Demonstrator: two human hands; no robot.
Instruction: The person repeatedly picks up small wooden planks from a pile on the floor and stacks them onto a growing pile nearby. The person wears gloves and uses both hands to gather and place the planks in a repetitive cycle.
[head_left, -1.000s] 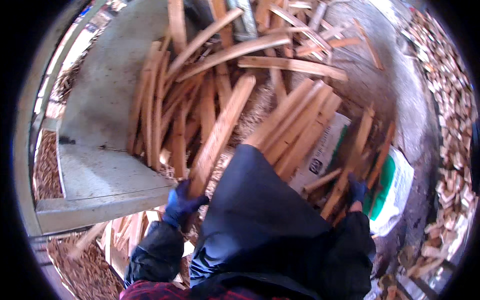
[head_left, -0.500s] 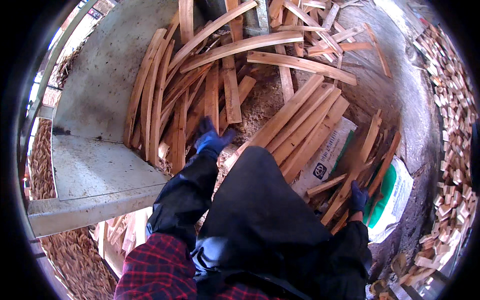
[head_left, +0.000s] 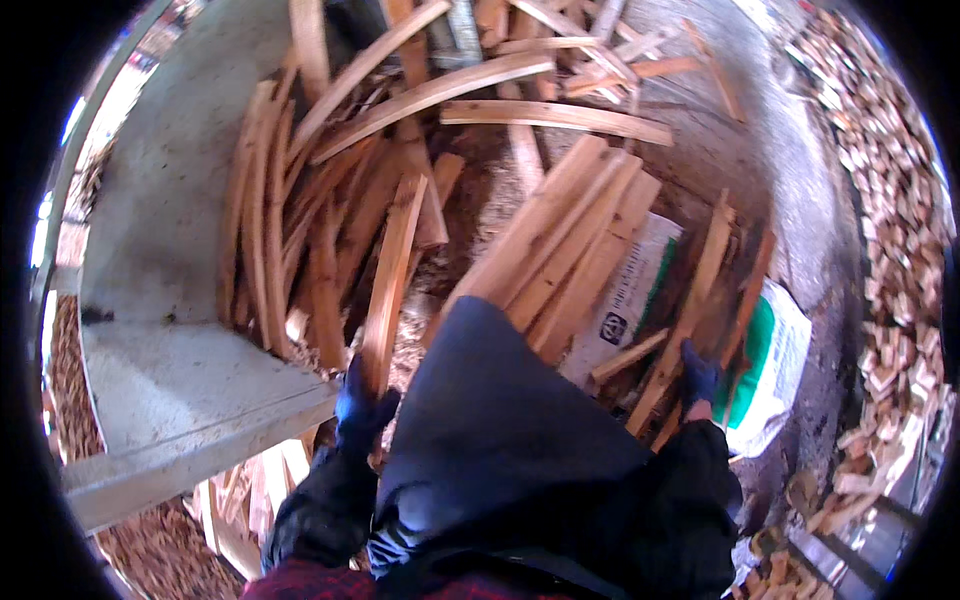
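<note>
My left hand [head_left: 360,408], in a blue glove, is closed around the near end of a wooden strip [head_left: 392,290]. That strip slopes up and away from me, over the left heap of strips [head_left: 265,220]. Out to the right, my gloved right hand [head_left: 702,380] is down among thinner wooden strips [head_left: 708,285] on a white and green sack [head_left: 783,365]. Its fingers are blurred and partly hidden, so its grip is unclear. Between my hands, several thick strips [head_left: 560,235] lie side by side, their near ends behind my dark apron [head_left: 490,420].
A grey metal panel with a ledge [head_left: 205,375] borders the left side. Long curved strips [head_left: 430,105] lie crosswise at the far side, with more scattered wood [head_left: 610,50] behind. Small cut blocks [head_left: 890,220] are piled along the right. Wood chips [head_left: 475,215] litter the ground.
My left hand has taken hold of a wooden strip and drawn it back toward me. The right hand stays by the thin strips. The whole view has shifted slightly.
</note>
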